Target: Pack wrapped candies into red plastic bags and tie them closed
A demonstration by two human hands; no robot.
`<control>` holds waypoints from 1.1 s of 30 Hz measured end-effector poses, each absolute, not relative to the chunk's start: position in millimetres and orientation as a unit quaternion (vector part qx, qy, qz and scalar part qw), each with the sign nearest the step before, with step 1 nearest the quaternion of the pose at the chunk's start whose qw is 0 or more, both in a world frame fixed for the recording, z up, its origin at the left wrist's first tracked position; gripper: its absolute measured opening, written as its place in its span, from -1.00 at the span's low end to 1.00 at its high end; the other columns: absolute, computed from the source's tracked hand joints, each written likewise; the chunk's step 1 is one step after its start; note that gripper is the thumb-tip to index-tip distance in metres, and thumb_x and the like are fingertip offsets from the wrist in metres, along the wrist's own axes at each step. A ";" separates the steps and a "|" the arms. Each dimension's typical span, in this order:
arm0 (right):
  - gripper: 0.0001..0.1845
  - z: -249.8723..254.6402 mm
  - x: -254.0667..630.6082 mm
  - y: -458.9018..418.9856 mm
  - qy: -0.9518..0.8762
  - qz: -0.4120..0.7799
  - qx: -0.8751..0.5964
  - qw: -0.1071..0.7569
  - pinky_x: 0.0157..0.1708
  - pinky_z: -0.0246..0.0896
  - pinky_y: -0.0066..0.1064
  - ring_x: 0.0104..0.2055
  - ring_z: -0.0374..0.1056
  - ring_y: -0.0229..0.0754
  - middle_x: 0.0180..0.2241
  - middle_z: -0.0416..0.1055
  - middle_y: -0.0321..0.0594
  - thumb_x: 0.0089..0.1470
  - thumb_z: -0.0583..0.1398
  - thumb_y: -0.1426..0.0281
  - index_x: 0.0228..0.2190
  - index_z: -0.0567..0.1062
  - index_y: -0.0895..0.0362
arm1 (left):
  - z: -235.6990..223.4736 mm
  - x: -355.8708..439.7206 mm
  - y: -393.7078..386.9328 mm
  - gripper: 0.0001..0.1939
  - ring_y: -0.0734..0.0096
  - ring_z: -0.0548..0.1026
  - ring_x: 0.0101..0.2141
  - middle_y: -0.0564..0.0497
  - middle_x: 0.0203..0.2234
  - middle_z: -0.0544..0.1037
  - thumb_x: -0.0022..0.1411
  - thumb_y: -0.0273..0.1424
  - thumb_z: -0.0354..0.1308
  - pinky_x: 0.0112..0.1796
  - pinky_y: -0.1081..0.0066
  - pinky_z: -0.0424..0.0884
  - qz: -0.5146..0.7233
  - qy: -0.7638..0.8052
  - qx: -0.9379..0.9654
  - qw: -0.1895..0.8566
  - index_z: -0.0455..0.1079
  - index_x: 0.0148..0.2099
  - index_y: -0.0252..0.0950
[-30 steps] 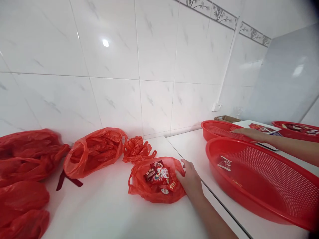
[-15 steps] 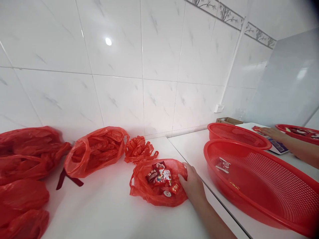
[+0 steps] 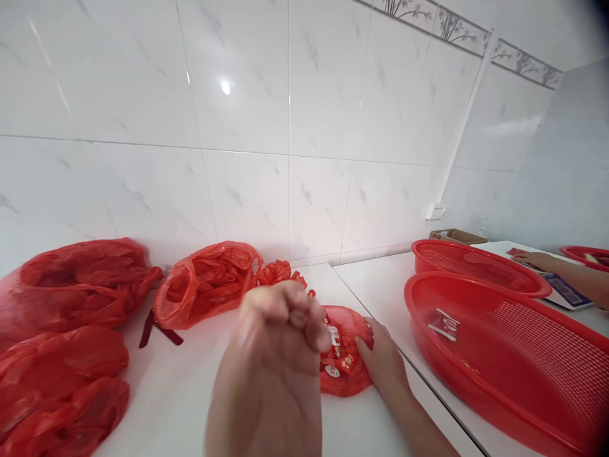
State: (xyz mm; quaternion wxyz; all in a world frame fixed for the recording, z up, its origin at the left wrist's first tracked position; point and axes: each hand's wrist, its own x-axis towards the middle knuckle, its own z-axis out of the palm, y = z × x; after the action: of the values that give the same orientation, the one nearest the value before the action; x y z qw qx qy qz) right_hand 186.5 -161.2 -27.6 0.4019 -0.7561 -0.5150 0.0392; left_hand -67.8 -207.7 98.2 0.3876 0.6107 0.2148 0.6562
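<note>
Left of the front basket [image 3: 509, 377], gripping with right hand [image 3: 387, 358] the red bag [image 3: 352, 384], already with packets [image 3: 348, 362] inside; left hand [image 3: 280, 355] half-curled, cannot tell if holding anything; probably unfinished, with white-edged packet [image 3: 445, 324] left in basket

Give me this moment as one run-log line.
left hand: raised, curled, blurred | right hand: touching edge of red bag | bag: holds packets | front red basket: packet inside
</note>
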 end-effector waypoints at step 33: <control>-0.67 -24.8 192.2 -163.6 -0.468 0.136 -0.763 0.424 -0.27 0.21 -0.35 -0.23 0.35 -0.12 -0.23 0.45 -0.26 -0.01 0.05 0.20 -0.19 0.37 0.01 | 159.8 -17.2 -191.0 -0.88 0.59 0.36 -0.43 0.07 -0.39 0.33 0.07 -0.43 0.22 -0.46 0.60 0.35 0.592 0.082 0.242 0.764 0.32 -0.33 -0.26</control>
State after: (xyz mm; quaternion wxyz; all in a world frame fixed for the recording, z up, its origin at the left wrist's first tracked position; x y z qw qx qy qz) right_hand 192.2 -163.6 -24.8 0.4243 -0.7631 -0.4682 0.1359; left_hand -17.2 -191.0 159.8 0.7644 0.2421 0.0823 0.5919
